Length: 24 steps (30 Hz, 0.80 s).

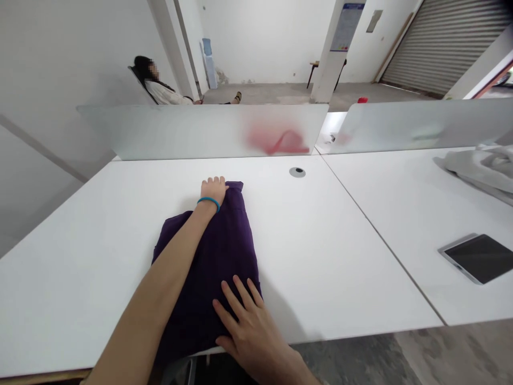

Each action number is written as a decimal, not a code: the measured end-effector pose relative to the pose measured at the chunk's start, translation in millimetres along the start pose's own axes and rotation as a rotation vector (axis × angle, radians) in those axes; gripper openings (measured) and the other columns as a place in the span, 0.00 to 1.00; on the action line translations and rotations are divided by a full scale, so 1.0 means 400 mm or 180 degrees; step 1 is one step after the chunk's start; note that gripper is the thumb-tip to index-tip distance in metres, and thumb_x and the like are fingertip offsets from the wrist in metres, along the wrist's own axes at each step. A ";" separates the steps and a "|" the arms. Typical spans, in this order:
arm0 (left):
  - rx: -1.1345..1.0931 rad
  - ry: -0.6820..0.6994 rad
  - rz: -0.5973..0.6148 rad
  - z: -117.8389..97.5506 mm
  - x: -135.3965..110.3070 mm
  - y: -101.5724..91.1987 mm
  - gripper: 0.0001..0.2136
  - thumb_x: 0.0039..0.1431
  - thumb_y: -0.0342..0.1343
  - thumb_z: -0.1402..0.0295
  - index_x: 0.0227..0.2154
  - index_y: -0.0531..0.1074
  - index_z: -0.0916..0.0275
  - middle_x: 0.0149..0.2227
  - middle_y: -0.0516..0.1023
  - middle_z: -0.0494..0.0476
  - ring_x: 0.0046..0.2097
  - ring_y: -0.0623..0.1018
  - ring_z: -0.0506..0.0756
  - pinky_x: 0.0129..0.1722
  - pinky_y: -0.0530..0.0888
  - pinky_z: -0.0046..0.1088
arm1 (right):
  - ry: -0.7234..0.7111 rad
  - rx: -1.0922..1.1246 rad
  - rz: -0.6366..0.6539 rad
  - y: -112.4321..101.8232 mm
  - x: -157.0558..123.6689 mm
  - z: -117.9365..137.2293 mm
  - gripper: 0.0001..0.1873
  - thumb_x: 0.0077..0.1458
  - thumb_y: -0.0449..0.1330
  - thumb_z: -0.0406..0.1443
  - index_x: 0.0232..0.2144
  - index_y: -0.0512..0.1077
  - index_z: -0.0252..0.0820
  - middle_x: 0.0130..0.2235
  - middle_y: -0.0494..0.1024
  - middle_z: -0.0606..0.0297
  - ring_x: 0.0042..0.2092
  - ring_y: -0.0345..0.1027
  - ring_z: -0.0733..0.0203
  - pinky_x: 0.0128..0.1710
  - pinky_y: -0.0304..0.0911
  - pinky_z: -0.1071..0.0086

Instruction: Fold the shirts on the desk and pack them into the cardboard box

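A dark purple piece of cloth (224, 240), perhaps a folded garment, lies on the white table (312, 240) and reaches down to its front edge. My left hand (214, 190), with a blue band at the wrist, has its fingers curled around the cloth's far end, beside a narrow strip that sticks out to the right. My left forearm crosses over the cloth and hides part of it. Near the cloth's lower right side, my right hand (250, 326) rests flat on it with the fingers spread.
A frosted glass divider (180, 131) runs along the table's back edge, with a blurred red shape behind it. A round cable hole (297, 172) is in the tabletop. To the right are a tablet (481, 258) and pale cloth (484, 166). A person (160, 88) sits beyond the divider.
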<state>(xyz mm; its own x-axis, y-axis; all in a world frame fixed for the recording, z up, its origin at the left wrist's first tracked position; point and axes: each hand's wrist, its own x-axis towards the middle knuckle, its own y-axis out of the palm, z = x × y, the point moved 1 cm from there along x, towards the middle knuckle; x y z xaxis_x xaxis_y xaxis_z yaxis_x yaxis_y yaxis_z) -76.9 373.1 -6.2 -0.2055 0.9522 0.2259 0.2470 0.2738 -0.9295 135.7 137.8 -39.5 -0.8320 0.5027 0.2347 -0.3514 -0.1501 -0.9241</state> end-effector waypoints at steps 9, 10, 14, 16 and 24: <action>-0.0257 0.0388 0.0542 -0.035 -0.030 0.115 0.30 0.62 0.38 0.53 0.62 0.54 0.68 0.66 0.50 0.64 0.67 0.48 0.63 0.63 0.47 0.50 | 0.0039 -0.0084 -0.0048 0.025 -0.004 0.000 0.30 0.62 0.48 0.48 0.62 0.56 0.43 0.66 0.50 0.57 0.66 0.42 0.43 0.60 0.52 0.48; -0.0397 0.0377 0.0574 -0.023 -0.023 0.123 0.30 0.62 0.39 0.52 0.61 0.54 0.67 0.66 0.51 0.63 0.66 0.48 0.62 0.63 0.48 0.49 | 0.0028 -0.0111 -0.0047 0.028 -0.005 0.001 0.30 0.61 0.49 0.48 0.62 0.56 0.42 0.66 0.49 0.56 0.66 0.41 0.43 0.60 0.52 0.48; -0.0641 0.0410 0.0264 0.003 -0.005 0.101 0.27 0.64 0.36 0.56 0.59 0.58 0.67 0.64 0.55 0.62 0.65 0.54 0.57 0.62 0.54 0.39 | -0.0010 -0.0202 0.0041 0.027 -0.008 0.000 0.31 0.60 0.53 0.45 0.63 0.54 0.43 0.66 0.47 0.56 0.66 0.39 0.43 0.60 0.53 0.48; -0.0639 0.0361 0.0028 0.017 -0.017 0.059 0.25 0.64 0.34 0.60 0.59 0.58 0.67 0.64 0.57 0.61 0.64 0.57 0.55 0.61 0.57 0.34 | -0.0007 -0.0221 0.0078 0.024 -0.008 -0.001 0.32 0.59 0.55 0.44 0.63 0.53 0.44 0.67 0.45 0.58 0.66 0.38 0.43 0.61 0.52 0.49; 0.0089 0.0118 -0.0010 0.215 -0.204 -0.111 0.21 0.57 0.45 0.52 0.38 0.74 0.64 0.41 0.76 0.65 0.48 0.72 0.65 0.51 0.66 0.45 | -0.0045 -0.0153 0.0022 0.021 -0.010 -0.003 0.33 0.59 0.54 0.46 0.63 0.53 0.44 0.67 0.46 0.57 0.66 0.38 0.43 0.61 0.51 0.48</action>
<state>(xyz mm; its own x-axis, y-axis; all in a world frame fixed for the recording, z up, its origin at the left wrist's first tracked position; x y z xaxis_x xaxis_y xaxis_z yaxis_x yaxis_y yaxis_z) -152.4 271.5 -8.4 -0.1707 0.9559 0.2389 0.2197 0.2733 -0.9365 136.6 135.7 -48.7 -0.8404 0.4898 0.2321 -0.3249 -0.1123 -0.9391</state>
